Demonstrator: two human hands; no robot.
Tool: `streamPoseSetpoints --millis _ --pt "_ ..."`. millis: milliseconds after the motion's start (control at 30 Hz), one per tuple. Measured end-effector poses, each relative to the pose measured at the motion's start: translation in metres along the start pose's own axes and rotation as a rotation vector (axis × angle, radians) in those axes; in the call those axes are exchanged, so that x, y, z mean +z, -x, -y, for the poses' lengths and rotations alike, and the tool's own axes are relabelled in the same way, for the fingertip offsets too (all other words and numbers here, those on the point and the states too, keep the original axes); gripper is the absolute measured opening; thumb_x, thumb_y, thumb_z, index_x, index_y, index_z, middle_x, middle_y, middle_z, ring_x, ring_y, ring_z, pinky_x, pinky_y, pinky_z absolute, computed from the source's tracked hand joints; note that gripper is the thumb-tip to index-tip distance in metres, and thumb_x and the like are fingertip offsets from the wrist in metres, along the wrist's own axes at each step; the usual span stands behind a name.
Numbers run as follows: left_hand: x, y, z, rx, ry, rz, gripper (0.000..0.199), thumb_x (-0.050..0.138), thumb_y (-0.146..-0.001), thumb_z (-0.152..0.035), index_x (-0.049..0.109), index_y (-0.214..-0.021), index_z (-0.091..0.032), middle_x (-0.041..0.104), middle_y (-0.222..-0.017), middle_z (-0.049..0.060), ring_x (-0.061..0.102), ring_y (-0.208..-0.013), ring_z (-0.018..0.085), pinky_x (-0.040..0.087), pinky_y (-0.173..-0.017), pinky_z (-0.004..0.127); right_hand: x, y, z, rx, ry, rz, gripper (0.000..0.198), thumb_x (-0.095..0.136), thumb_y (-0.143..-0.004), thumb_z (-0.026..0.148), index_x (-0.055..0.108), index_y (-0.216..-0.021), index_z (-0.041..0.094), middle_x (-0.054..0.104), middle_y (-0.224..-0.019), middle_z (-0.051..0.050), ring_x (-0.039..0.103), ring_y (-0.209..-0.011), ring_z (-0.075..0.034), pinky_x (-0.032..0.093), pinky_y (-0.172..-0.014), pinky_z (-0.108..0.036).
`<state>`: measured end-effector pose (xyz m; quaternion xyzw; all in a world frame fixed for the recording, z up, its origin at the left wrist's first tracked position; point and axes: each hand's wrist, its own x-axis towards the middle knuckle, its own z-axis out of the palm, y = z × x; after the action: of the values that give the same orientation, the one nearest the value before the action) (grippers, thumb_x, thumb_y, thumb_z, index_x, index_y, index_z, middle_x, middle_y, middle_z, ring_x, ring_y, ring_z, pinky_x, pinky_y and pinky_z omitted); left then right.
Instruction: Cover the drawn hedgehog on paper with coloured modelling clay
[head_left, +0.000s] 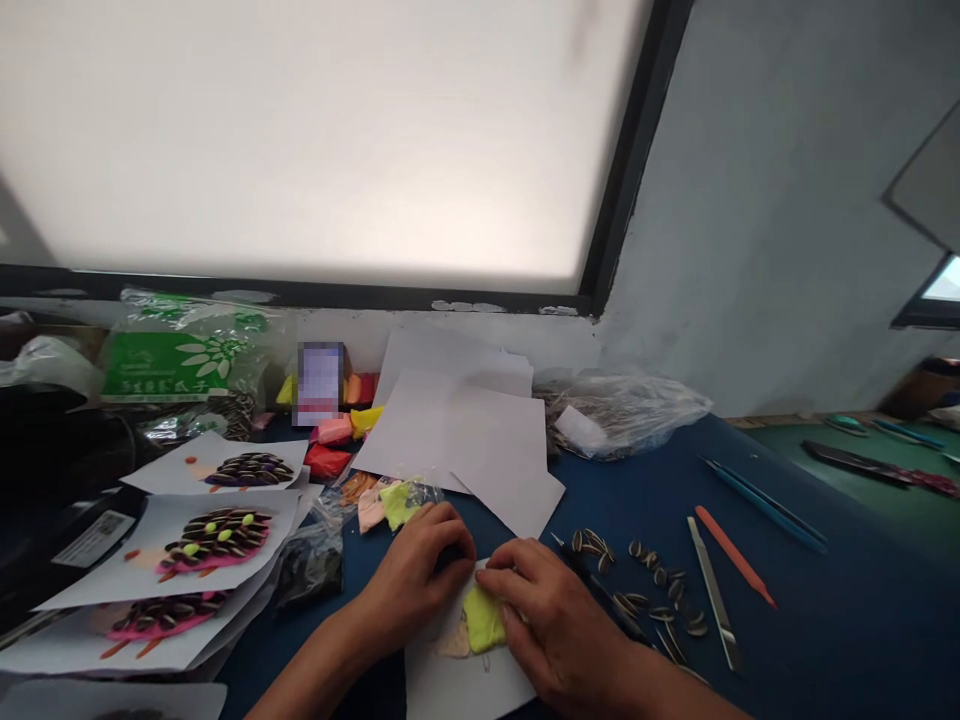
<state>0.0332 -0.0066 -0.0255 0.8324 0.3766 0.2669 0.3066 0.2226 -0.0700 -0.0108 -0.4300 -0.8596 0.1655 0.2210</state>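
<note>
On a sheet of white paper point(431, 690) in front of me, a flat piece of bright yellow-green clay point(482, 622) overlaps a peach piece point(453, 638). My right hand point(559, 620) curls over the yellow-green clay, its thumb and fingers pressed to the right side of it. Beside the top left of the paper is my left hand point(420, 570), fingers bent and drawn toward the thumb; what they hold, if anything, is hidden. Just beyond the left hand lie small clay packets point(394, 503) in peach and yellow-green.
Finished hedgehog pictures point(217, 540) with sunflower seeds are stacked left. Loose seeds point(664, 580), a pale blade-like tool point(712, 595), an orange stick point(735, 555) and blue tweezers point(765, 503) lie right. Blank sheets point(480, 430), a seed bag point(180, 360) and a plastic bag point(630, 410) stand behind.
</note>
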Motion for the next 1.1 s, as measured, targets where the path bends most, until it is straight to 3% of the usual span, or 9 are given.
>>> streamPoseSetpoints --millis 367,633,800,900,1100 --pt "0.000 0.000 0.006 0.027 0.051 -0.018 0.016 0.052 -0.083 -0.007 0.062 -0.078 -0.018 0.058 -0.086 0.003 0.052 -0.085 0.020 0.040 -0.076 0.034 -0.002 -0.006 0.002 0.017 0.100 0.080 0.021 0.047 -0.090 0.014 0.064 -0.100 0.018 0.056 -0.102 -0.009 0.049 -0.093 -0.023 0.042 -0.084 -0.039" --pt "0.000 -0.001 0.004 0.003 0.046 -0.012 0.016 0.051 -0.082 -0.009 0.063 -0.077 -0.019 0.058 -0.086 0.004 0.053 -0.084 0.020 0.040 -0.076 0.034 -0.001 0.000 0.003 -0.010 0.080 0.044 0.026 0.050 -0.087 0.012 0.065 -0.106 0.020 0.055 -0.114 -0.012 0.051 -0.102 -0.025 0.042 -0.089 -0.041" --pt "-0.015 0.000 0.004 -0.026 0.125 0.134 0.018 0.053 -0.081 -0.012 0.067 -0.088 -0.022 0.057 -0.096 0.003 0.053 -0.095 0.020 0.042 -0.086 0.034 0.001 0.002 0.004 -0.076 0.055 -0.007 0.025 0.051 -0.084 0.010 0.066 -0.103 0.019 0.054 -0.120 -0.014 0.051 -0.111 -0.027 0.041 -0.094 -0.043" --pt "-0.022 0.001 0.003 -0.038 0.134 0.185 0.020 0.053 -0.079 -0.013 0.066 -0.092 -0.022 0.056 -0.099 0.003 0.053 -0.098 0.020 0.041 -0.090 0.034 0.003 0.002 0.001 -0.079 0.054 -0.029 0.030 0.051 -0.085 0.011 0.065 -0.111 0.018 0.056 -0.117 -0.014 0.053 -0.108 -0.027 0.043 -0.092 -0.043" --pt "-0.025 0.002 -0.001 -0.129 -0.074 0.163 0.012 0.057 -0.075 -0.014 0.061 -0.085 -0.019 0.056 -0.093 0.003 0.053 -0.091 0.020 0.042 -0.080 0.032 0.007 0.001 -0.006 -0.026 0.037 -0.065 0.036 0.042 -0.090 0.007 0.060 -0.121 0.015 0.060 -0.112 -0.013 0.055 -0.102 -0.025 0.046 -0.090 -0.042"
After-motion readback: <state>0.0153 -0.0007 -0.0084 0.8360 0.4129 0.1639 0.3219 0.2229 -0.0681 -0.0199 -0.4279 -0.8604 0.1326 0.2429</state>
